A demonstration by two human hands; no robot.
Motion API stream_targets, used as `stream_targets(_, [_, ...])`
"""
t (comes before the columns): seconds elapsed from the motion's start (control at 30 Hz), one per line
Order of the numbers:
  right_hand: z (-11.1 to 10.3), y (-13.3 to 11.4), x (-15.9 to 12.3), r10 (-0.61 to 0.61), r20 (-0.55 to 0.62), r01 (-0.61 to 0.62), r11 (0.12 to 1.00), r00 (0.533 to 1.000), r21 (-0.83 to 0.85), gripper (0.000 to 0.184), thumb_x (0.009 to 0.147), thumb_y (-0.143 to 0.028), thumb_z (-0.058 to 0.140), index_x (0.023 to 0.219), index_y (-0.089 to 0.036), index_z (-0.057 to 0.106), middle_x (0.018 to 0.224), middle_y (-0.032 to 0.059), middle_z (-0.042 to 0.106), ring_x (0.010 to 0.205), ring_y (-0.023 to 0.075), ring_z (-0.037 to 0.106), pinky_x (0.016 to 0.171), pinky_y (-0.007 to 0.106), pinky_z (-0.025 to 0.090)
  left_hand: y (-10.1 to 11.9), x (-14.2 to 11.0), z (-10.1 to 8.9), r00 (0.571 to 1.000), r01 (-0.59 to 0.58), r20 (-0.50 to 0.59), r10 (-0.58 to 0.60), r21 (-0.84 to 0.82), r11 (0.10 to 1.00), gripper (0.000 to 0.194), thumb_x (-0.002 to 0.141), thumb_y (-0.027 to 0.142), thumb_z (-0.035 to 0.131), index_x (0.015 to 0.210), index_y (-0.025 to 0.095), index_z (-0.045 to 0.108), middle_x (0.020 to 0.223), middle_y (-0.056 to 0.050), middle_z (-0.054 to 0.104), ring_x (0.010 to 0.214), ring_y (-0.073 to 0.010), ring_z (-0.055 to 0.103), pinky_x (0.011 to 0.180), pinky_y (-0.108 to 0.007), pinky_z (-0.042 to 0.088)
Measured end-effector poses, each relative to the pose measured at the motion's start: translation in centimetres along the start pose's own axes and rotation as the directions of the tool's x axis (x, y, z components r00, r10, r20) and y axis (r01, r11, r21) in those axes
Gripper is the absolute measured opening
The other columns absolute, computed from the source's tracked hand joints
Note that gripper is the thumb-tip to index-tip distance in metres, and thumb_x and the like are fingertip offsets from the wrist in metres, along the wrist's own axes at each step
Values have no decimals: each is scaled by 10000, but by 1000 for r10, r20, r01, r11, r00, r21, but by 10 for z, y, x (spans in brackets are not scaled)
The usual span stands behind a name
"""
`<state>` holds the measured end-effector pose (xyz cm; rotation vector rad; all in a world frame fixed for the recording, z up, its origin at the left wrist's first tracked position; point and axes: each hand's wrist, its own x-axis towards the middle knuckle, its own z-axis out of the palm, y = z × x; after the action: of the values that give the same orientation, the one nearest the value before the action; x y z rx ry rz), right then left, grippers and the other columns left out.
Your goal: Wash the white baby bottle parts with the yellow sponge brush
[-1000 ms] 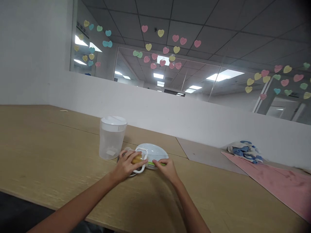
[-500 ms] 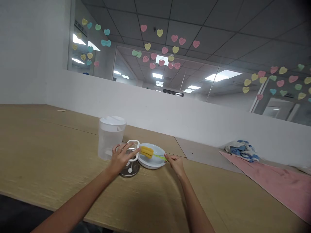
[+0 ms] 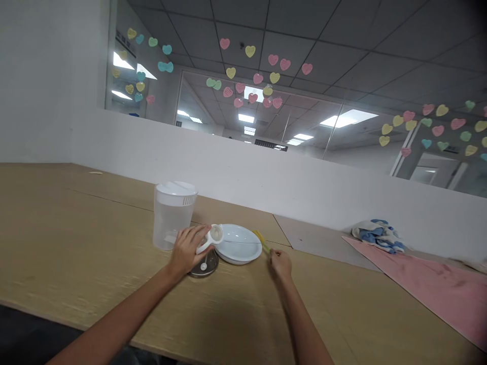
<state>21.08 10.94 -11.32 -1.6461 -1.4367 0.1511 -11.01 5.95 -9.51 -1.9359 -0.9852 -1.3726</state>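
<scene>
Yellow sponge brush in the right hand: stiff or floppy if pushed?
The thin green stem of the sponge brush may flex a little under a push. The yellow sponge head looks soft and should squash easily. Held near its end by the right hand, it probably weighs little.

Here I am in an office, no doubt about it! Overhead runs a dropped ceiling [image 3: 304,30] of square tiles, with flat light panels [image 3: 344,119] set into it. Straight ahead, a low white partition [image 3: 228,170] edges my long wood-look desk [image 3: 76,213], and beyond it a glass wall [image 3: 353,142] looks through to more ceiling and lights. Paper hearts [image 3: 250,51] in pink, yellow and teal are stuck across that glass, cheering up the workspace.
</scene>
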Motion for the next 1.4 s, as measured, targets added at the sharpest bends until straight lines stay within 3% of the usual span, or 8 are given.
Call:
stream_targets(0.13, [6, -6, -7, 90, 52, -78, 979, 995, -190, 240, 742, -296, 471, 607, -179, 631, 656, 114, 664, 613, 197, 593, 519, 257, 327, 5, -6, 1, 989, -127, -103, 104, -255, 959, 578, 767, 294, 625, 1276, 197, 368, 1146, -127, 585, 1052, -229, 547, 860, -371, 445])
stream_targets(0.37, [7, -16, -15, 88, 168, -29, 945, 982, -325, 179, 720, -274, 530, 625, -167, 637, 732, 115, 668, 711, 221, 612, 540, 257, 336, 32, -10, 4, 965, -241, -29, 261, -489, 838, 548, 735, 210, 571, 1246, 180, 376, 1169, -169, 572, 1101, -236, 542, 876, -370, 465])
stream_targets(0.6, [2, -28, -13, -43, 44, 51, 977, 998, -207, 378, 842, -228, 322, 1121, -146, 562, 999, 108, 648, 896, 191, 595, 736, 257, 398, 52, -11, 3, 941, -200, 112, 318, -575, 793, 485, 730, 315, 603, 1161, 180, 426, 1072, -137, 626, 1007, -230, 588, 838, -360, 468])
stream_targets(0.73, [3, -34, -15, -193, 32, 193, 981, 981, 3, 424, 869, -374, 278, 980, -157, 624, 909, 83, 664, 822, 191, 603, 730, 259, 416, 58, -14, 2, 936, -58, 254, 242, -570, 820, 475, 743, 344, 594, 1155, 177, 428, 1094, -124, 618, 994, -214, 593, 843, -328, 474])
stream_targets(0.93, [7, -35, -18, -215, 29, 216, 976, 976, -14, 401, 822, -423, 363, 913, -138, 631, 886, 100, 643, 733, 188, 591, 707, 273, 433, 51, -14, 5, 927, 120, 368, 75, -479, 870, 505, 751, 384, 595, 1174, 176, 414, 1070, -103, 616, 948, -214, 596, 798, -315, 477])
stream_targets(1.1, [11, -28, -15, -194, 38, 192, 980, 980, 54, 502, 832, -436, 351, 1142, -103, 563, 1101, 137, 602, 832, 200, 603, 780, 300, 442, 48, -12, 7, 930, 132, 366, 42, -438, 889, 498, 756, 439, 577, 1143, 159, 438, 1053, -114, 605, 937, -227, 578, 796, -334, 456])
stream_targets(1.23, [11, -27, -14, -188, 83, 175, 974, 979, 143, 494, 824, -446, 360, 1085, -111, 613, 1062, 121, 639, 848, 207, 613, 810, 318, 446, 43, -11, 4, 933, 116, 354, 69, -474, 873, 545, 761, 513, 536, 1166, 162, 437, 1081, -115, 584, 977, -244, 543, 833, -361, 427])
stream_targets(1.4, [9, -30, -12, -162, -32, 165, 959, 986, 229, 390, 754, -412, 467, 919, -133, 684, 911, 105, 687, 773, 219, 625, 754, 337, 473, 20, -6, 7, 935, 315, 267, -234, -324, 892, 353, 872, 397, 371, 1118, 167, 476, 1075, -105, 577, 996, -236, 515, 858, -386, 397])
